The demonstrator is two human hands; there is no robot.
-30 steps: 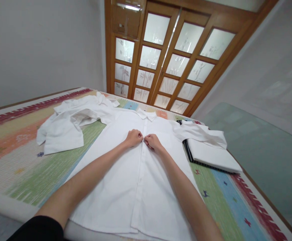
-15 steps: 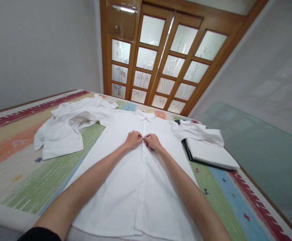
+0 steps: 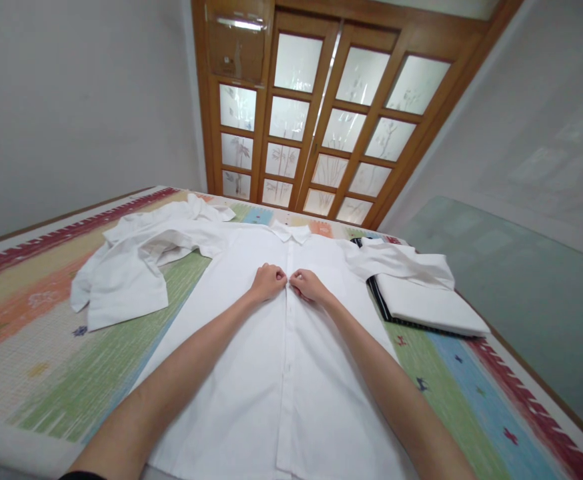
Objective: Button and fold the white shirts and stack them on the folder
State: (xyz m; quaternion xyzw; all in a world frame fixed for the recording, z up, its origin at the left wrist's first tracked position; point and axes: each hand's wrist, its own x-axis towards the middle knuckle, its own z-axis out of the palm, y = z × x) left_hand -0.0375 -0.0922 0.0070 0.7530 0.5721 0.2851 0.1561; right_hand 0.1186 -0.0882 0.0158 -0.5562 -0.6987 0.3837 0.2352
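Note:
A white long-sleeved shirt lies front up in front of me, its collar pointing away. Down its middle runs the button placket. My left hand pinches the placket's edge at chest height, fingers curled. Facing it from the other side, my right hand pinches the same strip, the fingertips of both hands nearly meeting. The button between them is hidden by my fingers. One shirt sleeve rests on a folded white cloth to the right.
A crumpled white garment lies at the left, by the shirt's other sleeve. At the right, the folded white cloth sits on something black. A patterned cloth covers the table. Wooden glass-paned doors stand beyond.
My hands stay on the placket, and a narrow gap now shows between their fingertips. The view has shifted slightly. The shirt lies as before.

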